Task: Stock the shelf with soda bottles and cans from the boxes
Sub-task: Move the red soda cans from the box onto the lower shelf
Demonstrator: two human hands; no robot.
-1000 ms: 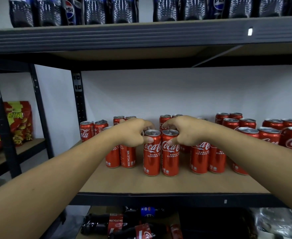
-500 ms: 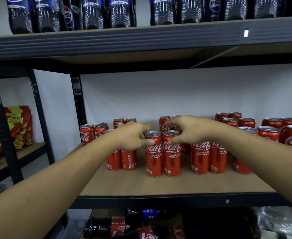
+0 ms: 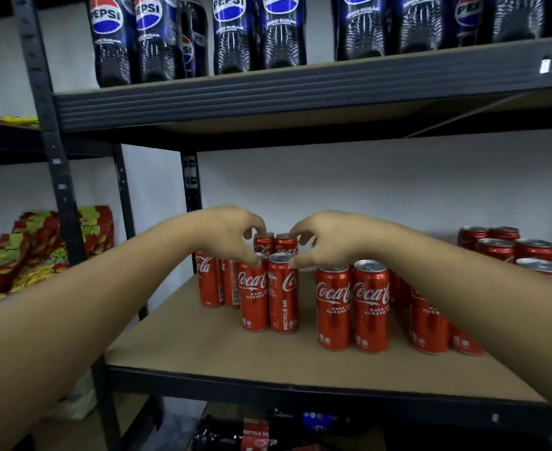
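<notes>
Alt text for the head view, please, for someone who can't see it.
A left hand and right hand with curled fingers touch the tops of two red Coca-Cola cans on a wooden shelf; a grip is not clear. More cans stand to their right, Pepsi bottles above.

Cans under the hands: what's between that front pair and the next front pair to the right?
Nothing. In the head view, only bare shelf board shows between the left pair of cans and the next pair.
</notes>
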